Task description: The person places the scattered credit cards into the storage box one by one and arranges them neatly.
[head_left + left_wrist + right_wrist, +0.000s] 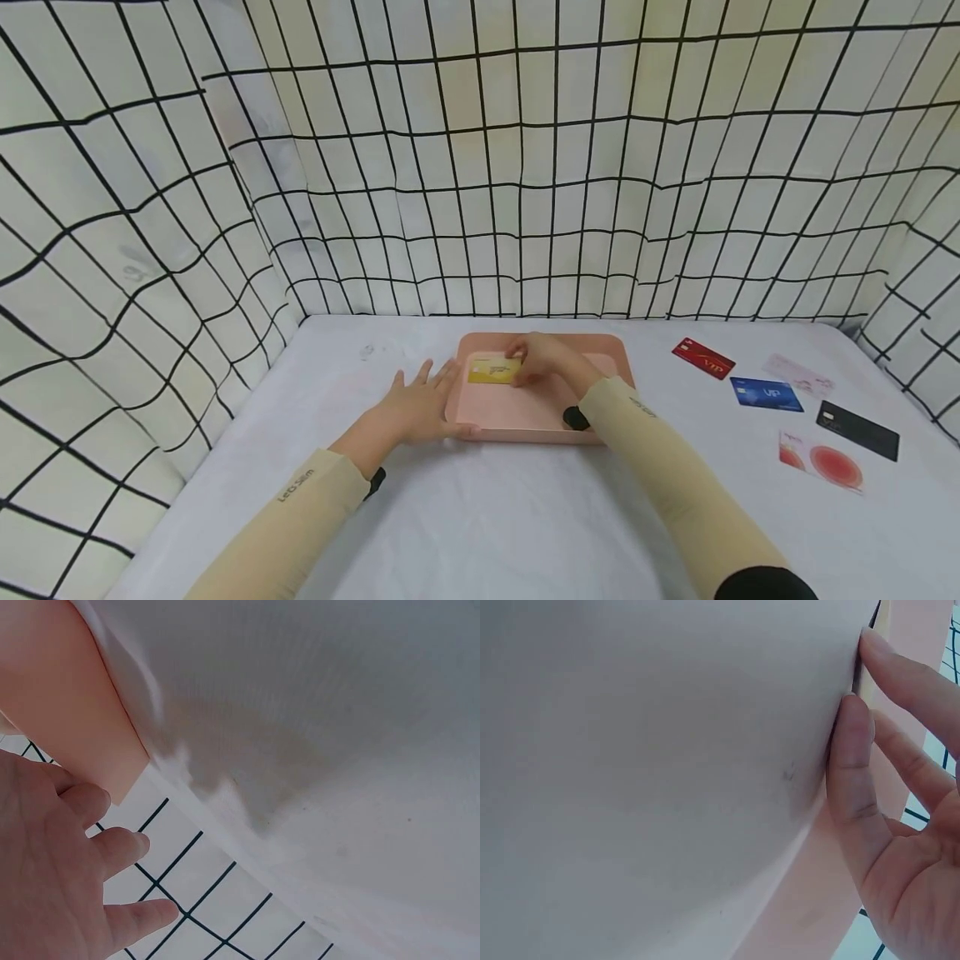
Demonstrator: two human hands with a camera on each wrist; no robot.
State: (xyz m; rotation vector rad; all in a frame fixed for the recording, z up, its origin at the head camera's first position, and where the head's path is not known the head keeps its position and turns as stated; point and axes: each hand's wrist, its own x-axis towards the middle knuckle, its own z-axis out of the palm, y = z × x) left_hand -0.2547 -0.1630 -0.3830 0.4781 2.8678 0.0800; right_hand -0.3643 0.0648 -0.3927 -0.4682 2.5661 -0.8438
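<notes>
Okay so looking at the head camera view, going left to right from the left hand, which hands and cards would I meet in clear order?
Left hand → yellow card → right hand → red card → blue card → black card.

Head view bright, even, soft shadows on white tabletop (465, 525), edges stretched, yellow card (489, 372) print blurry, wrist views dimmer, greyish, hazy.

White walls (537, 208) crossed by black grid (520, 125); white-covered table (442, 533) below; soft light
</notes>
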